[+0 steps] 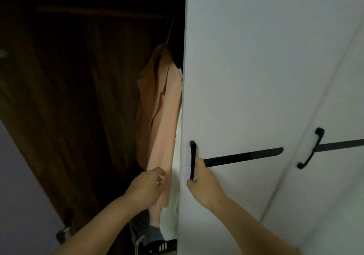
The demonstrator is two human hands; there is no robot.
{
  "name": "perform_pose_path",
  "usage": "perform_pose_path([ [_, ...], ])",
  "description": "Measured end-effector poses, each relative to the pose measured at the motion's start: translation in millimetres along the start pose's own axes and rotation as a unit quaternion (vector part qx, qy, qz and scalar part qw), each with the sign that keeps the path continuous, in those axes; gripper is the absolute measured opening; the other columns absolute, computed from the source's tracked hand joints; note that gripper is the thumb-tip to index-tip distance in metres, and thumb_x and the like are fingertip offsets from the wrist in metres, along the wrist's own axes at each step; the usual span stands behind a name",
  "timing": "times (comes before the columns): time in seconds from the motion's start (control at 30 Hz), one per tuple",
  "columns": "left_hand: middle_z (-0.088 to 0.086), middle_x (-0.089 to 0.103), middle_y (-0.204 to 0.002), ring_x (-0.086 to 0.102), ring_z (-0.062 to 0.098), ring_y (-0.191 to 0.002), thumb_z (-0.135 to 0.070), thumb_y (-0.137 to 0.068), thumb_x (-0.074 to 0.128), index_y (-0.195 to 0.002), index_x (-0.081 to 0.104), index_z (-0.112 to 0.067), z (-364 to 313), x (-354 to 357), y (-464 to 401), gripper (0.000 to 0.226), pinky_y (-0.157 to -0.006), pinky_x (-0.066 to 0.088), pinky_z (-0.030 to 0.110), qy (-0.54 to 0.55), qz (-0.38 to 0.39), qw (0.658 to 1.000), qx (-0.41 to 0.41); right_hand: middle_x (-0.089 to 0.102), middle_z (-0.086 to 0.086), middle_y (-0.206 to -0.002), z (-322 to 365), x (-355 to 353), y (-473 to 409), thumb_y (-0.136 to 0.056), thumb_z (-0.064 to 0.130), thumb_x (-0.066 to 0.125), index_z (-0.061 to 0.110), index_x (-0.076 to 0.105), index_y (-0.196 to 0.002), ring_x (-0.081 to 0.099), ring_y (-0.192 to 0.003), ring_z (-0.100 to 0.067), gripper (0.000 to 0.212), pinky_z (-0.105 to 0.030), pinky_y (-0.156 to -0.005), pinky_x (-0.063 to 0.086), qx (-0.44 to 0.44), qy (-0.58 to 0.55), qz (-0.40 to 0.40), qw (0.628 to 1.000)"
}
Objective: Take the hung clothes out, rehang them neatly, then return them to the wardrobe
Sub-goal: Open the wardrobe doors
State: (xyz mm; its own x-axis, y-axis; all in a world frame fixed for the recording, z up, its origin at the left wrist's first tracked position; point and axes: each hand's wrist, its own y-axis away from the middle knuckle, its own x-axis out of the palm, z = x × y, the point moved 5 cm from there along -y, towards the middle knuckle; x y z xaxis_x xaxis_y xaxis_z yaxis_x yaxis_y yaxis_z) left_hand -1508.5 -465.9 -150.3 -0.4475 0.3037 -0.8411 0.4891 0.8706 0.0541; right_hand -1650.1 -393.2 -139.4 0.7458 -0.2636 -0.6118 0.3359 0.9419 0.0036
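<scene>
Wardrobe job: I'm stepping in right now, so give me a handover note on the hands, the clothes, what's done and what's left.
Left hand: touching the lower edge of the peach shirt; a firm grip is not clear.
Right hand: closed on the black handle of the white door.
Clothes: the peach shirt and a white garment behind it hang inside the wardrobe.
Done: wardrobe open.
Left: take the clothes out, rehang, return them.

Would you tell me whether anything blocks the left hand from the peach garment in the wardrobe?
Nothing visible does: the left hand is already at the peach garment. The white door, held by the right hand, hides what hangs behind it.
</scene>
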Motion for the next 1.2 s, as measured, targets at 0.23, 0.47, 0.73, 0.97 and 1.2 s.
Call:
perform_pose_path([
  [0.23, -0.003, 0.056, -0.122, 0.054, 0.008, -0.097, -0.017, -0.094, 0.046, -0.129, 0.046, -0.023, -11, 21, 29, 0.036, -0.078, 0.044, 0.015, 0.002, 0.033, 0.999, 0.016, 0.061, 0.005, -0.086, -18, -11, 59, -0.09, 0.014, 0.054, 0.032, 0.021, -0.141, 0.055, -0.064, -0.006, 0.063, -0.018, -0.065, 0.048, -0.02, 0.025, -0.023, 0.999],
  [0.47, 0.001, 0.057, -0.122, 0.055, 0.011, -0.103, -0.014, -0.092, 0.046, -0.13, 0.046, -0.019, -57, 49, 78, 0.038, -0.08, 0.044, 0.016, -0.004, 0.054, 0.997, 0.063, 0.047, 0.016, -0.078, -40, -42, 130, -0.089, 0.024, 0.058, 0.023, 0.037, -0.123, 0.043, -0.059, 0.0, 0.04, -0.017, -0.067, 0.044, -0.035, 0.071, -0.042, 0.996],
  [0.73, 0.003, 0.06, -0.12, 0.058, 0.012, -0.101, -0.011, -0.092, 0.046, -0.13, 0.047, -0.016, -98, 81, 131, 0.038, -0.062, 0.039, 0.009, -0.018, 0.06, 0.992, 0.108, 0.052, 0.021, -0.093, -92, -90, 209, -0.082, 0.041, 0.066, 0.035, 0.037, -0.106, 0.06, -0.086, -0.004, 0.038, -0.018, -0.073, 0.05, 0.008, 0.047, -0.09, 0.995],
  [0.97, 0.001, 0.061, -0.114, 0.054, 0.01, -0.094, -0.01, -0.094, 0.045, -0.129, 0.048, -0.012, -140, 111, 155, 0.035, -0.063, 0.036, 0.009, -0.022, 0.079, 0.984, 0.158, 0.048, 0.02, -0.079, -144, -156, 266, -0.078, 0.043, 0.069, 0.04, 0.035, -0.091, 0.048, -0.067, 0.01, 0.037, -0.01, -0.05, 0.036, 0.072, 0.044, -0.191, 0.978],
  [1.2, 0.002, 0.057, -0.114, 0.054, 0.011, -0.097, -0.013, -0.094, 0.047, -0.13, 0.047, -0.015, -173, 129, 162, 0.036, -0.075, 0.04, 0.014, -0.004, 0.096, 0.981, 0.168, 0.058, -0.009, -0.12, -180, -225, 295, -0.09, 0.032, 0.058, 0.013, 0.038, -0.128, 0.058, -0.102, -0.026, 0.046, -0.03, -0.081, 0.045, 0.151, 0.071, -0.215, 0.962],
])
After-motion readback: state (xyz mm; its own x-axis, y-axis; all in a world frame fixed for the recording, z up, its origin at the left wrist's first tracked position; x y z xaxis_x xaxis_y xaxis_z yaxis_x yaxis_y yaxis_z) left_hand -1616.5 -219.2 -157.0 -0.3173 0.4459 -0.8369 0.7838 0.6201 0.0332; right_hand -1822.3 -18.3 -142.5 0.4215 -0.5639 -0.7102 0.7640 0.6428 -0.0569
